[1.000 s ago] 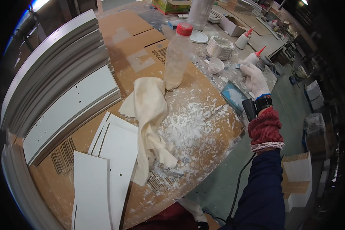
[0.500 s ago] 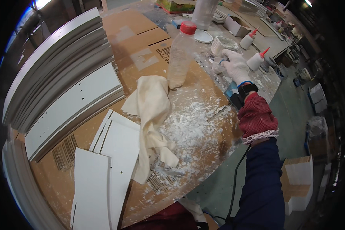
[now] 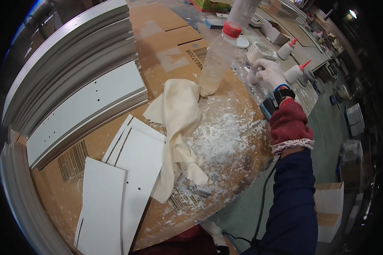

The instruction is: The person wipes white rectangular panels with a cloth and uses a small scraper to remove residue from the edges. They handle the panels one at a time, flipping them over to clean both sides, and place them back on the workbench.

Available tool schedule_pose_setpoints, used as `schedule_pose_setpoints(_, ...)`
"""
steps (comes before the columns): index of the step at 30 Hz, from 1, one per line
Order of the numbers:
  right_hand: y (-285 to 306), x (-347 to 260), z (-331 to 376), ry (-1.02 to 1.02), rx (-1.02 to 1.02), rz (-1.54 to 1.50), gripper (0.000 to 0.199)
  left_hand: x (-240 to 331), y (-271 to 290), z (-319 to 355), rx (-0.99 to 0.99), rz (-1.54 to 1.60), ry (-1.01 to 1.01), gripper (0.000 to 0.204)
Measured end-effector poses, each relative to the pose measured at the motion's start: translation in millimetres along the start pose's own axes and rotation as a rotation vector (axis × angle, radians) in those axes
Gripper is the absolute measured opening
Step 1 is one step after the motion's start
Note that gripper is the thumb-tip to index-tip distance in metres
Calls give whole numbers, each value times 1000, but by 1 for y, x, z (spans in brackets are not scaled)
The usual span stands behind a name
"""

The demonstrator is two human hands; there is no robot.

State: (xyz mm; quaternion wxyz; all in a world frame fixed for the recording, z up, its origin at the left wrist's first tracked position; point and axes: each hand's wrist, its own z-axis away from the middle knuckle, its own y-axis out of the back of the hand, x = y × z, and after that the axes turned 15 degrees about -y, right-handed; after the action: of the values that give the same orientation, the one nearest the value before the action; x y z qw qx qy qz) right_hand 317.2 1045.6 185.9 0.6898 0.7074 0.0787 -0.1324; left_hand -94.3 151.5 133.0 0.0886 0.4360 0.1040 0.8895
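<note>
My right hand (image 3: 269,73), in a white knitted glove, is at the far right part of the table. Its fingers are closed around a small whitish cup (image 3: 253,77), mostly hidden by the glove. Just beyond stands a clear tub (image 3: 261,52) with pale residue. To its right are two white squeeze bottles (image 3: 292,74) with red nozzles. A blue-and-black tool (image 3: 267,106) lies below my wrist. My left hand is out of view. Nearer the middle, a cream cloth (image 3: 181,114) lies crumpled beside a red-capped plastic bottle (image 3: 219,61).
Curved white panels (image 3: 89,95) are stacked at the left, with loose white panels (image 3: 102,187) in front. White flakes (image 3: 219,140) cover part of the cardboard (image 3: 166,38). A black cable (image 3: 261,204) hangs beside my right forearm. Cartons (image 3: 330,208) stand on the floor at right.
The whole view has shifted, so the table things appear slightly further right. My right hand has turned a little, and its fingers now cover more of the small cup.
</note>
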Motion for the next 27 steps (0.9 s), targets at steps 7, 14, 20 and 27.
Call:
schedule_pose_setpoints(7, 15, 30, 20, -114, -187, -840, 27, 11, -43, 18, -4, -107, -90, 85)
schedule_pose_setpoints(14, 20, 66, 53, -198, -268, -1196, 24, 15, -55, 20, -36, -124, -108, 85)
schedule_pose_setpoints(20, 18, 75, 72, -180, -261, -1165, 23, 12, -51, 16, -61, -120, -113, 84)
schedule_pose_setpoints(27, 9, 67, 102, -12, 349, -206, 36, 3, -24, 14, -92, -51, -140, 84)
